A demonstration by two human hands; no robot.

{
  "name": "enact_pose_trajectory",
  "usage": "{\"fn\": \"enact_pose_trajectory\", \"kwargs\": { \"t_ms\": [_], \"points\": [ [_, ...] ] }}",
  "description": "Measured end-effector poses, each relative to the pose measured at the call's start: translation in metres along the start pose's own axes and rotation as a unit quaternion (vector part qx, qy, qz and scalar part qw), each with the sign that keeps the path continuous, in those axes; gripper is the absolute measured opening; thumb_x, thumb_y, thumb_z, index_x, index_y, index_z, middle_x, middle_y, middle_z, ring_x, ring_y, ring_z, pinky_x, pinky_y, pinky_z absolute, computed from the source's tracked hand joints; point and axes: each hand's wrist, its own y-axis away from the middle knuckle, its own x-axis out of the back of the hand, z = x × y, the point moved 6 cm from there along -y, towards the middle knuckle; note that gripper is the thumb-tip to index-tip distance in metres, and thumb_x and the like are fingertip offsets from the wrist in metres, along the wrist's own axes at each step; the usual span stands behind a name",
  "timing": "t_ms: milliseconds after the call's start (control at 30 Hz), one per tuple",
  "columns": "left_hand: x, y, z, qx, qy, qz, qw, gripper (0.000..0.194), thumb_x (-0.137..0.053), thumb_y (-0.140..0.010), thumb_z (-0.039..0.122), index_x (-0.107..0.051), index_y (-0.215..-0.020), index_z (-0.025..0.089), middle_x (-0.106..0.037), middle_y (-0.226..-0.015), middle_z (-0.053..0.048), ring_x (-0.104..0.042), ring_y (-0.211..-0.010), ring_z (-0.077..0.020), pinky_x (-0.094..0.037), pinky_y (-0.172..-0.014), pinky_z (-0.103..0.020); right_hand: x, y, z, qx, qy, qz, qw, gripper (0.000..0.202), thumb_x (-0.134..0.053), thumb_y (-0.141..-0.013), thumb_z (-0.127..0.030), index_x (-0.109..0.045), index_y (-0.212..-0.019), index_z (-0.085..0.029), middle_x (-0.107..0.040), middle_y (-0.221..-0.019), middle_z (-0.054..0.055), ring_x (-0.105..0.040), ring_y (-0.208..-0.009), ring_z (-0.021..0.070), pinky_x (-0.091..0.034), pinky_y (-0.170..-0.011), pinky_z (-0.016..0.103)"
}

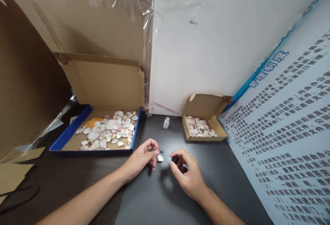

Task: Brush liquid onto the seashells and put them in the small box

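Note:
My left hand [142,158] pinches a small white shell [160,158] at its fingertips, just above the dark table [160,201]. My right hand [187,177] is closed around a small black object [175,159], with a thin tip that points toward the shell. The two hands are a few centimetres apart. A small white bottle [166,122] stands upright on the table behind them.
A large blue-edged cardboard box [69,132] with several shells lies at the left. A small cardboard box [206,106] with shells sits at the back right. A printed poster [286,142] leans on the right, and cardboard sheets [15,170] lie at the far left.

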Motion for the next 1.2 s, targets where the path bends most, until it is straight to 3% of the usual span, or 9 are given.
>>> {"fn": "enact_pose_trajectory", "kwargs": {
  "t_ms": [100,200,367,467,567,733,900,1033,1200],
  "points": [
    [0.004,-0.001,0.001,0.000,-0.044,0.011,0.999,0.016,-0.057,-0.081,0.028,-0.044,-0.087,0.020,-0.050,-0.072,0.004,-0.051,-0.056,-0.0098,-0.046,-0.054,-0.025,-0.002,-0.002,0.006,-0.026,-0.003,0.007,1.000,0.011,-0.057,-0.085,-0.024,-0.059,-0.094,-0.018,-0.052,-0.068,-0.002,-0.049,-0.055,0.0108,-0.041,-0.052,0.021],
    [0.006,0.002,0.008,-0.043,-0.191,0.025,0.980,0.010,-0.050,-0.086,0.029,-0.047,-0.087,0.020,-0.049,-0.068,0.003,-0.049,-0.061,-0.0124,-0.041,-0.057,-0.024,0.003,-0.005,0.019,-0.070,-0.017,0.043,0.996,0.013,-0.055,-0.087,-0.029,-0.057,-0.093,-0.017,-0.049,-0.065,-0.003,-0.046,-0.054,0.0109,-0.039,-0.050,0.021],
    [-0.018,0.015,0.020,-0.163,-0.469,-0.040,0.867,0.019,-0.049,-0.088,0.027,-0.057,-0.105,0.023,-0.056,-0.096,-0.004,-0.053,-0.083,-0.0176,-0.041,-0.074,-0.029,0.013,-0.008,0.035,-0.100,-0.048,0.067,0.992,0.018,-0.053,-0.088,-0.035,-0.054,-0.094,-0.018,-0.042,-0.063,-0.005,-0.040,-0.052,0.0101,-0.034,-0.049,0.021],
    [-0.032,0.019,0.015,-0.176,-0.575,-0.069,0.796,0.019,-0.051,-0.088,0.028,-0.057,-0.106,0.022,-0.057,-0.101,-0.006,-0.054,-0.092,-0.0218,-0.041,-0.080,-0.034,0.015,-0.009,0.035,-0.093,-0.042,0.059,0.993,0.018,-0.053,-0.087,-0.035,-0.054,-0.093,-0.017,-0.041,-0.063,-0.005,-0.038,-0.052,0.0100,-0.033,-0.049,0.021],
    [-0.037,0.018,0.010,-0.178,-0.626,-0.075,0.756,0.016,-0.045,-0.091,0.024,-0.057,-0.101,0.020,-0.058,-0.100,-0.007,-0.054,-0.092,-0.0223,-0.042,-0.081,-0.036,0.017,-0.008,0.034,-0.093,-0.030,0.062,0.993,0.019,-0.054,-0.087,-0.036,-0.054,-0.092,-0.018,-0.040,-0.062,-0.005,-0.038,-0.052,0.0104,-0.034,-0.050,0.022],
    [-0.039,0.015,0.008,-0.190,-0.653,-0.073,0.730,0.017,-0.042,-0.089,0.017,-0.056,-0.097,0.019,-0.058,-0.095,-0.008,-0.054,-0.087,-0.0220,-0.044,-0.077,-0.035,0.018,-0.007,0.038,-0.102,-0.010,0.052,0.993,0.022,-0.054,-0.088,-0.039,-0.056,-0.093,-0.018,-0.039,-0.063,-0.005,-0.040,-0.053,0.0113,-0.034,-0.050,0.023],
    [-0.038,0.017,0.017,-0.201,-0.623,-0.055,0.754,0.018,-0.044,-0.084,0.014,-0.057,-0.095,0.019,-0.057,-0.092,-0.008,-0.055,-0.084,-0.0220,-0.044,-0.075,-0.035,0.019,-0.005,0.038,-0.111,-0.013,0.045,0.993,0.024,-0.054,-0.087,-0.040,-0.056,-0.094,-0.018,-0.039,-0.063,-0.005,-0.039,-0.052,0.0112,-0.034,-0.049,0.023],
    [-0.014,0.029,0.055,-0.212,-0.615,0.014,0.760,0.019,-0.043,-0.085,0.018,-0.057,-0.099,0.021,-0.057,-0.094,-0.007,-0.055,-0.082,-0.0209,-0.042,-0.073,-0.033,0.018,-0.004,0.035,-0.105,-0.011,0.035,0.994,0.022,-0.054,-0.087,-0.039,-0.057,-0.092,-0.018,-0.040,-0.062,-0.005,-0.040,-0.052,0.0114,-0.035,-0.049,0.023],
    [0.071,0.040,0.112,-0.117,-0.641,0.174,0.738,0.022,-0.043,-0.085,0.026,-0.058,-0.100,0.021,-0.056,-0.097,-0.006,-0.055,-0.077,-0.0195,-0.040,-0.070,-0.032,0.014,-0.003,0.037,-0.104,-0.011,0.003,0.995,0.022,-0.054,-0.086,-0.039,-0.058,-0.091,-0.018,-0.045,-0.063,-0.003,-0.044,-0.054,0.0125,-0.037,-0.051,0.023]
  ]
}}
